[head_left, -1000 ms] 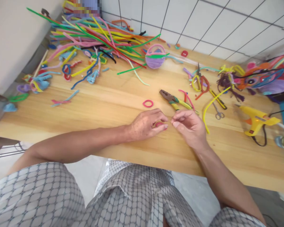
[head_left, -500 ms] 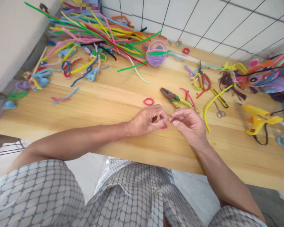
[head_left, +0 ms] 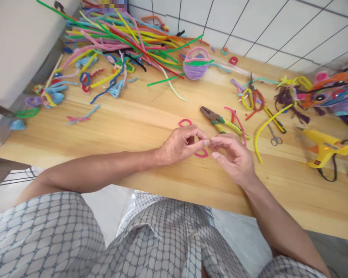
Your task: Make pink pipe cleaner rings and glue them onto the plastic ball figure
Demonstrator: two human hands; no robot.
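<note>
Pinch just above pink loop [head_left: 202, 156], head view.
Your left hand [head_left: 178, 146] pinches narrow, can't tell on what; your right hand [head_left: 239, 160] gapes, half-curled. Loop sits 7 o'clock from your fingertips [head_left: 206, 142], pliers [head_left: 211, 115] about 12. Keep movements small, tips close, clear of the loop.

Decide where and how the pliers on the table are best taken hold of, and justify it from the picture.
Probably by the yellow-and-green handles, with the right hand coming from the near right side. The pliers lie with their dark head pointing far left, while the handles slant back toward that hand, whose fingers partly hide one.
</note>
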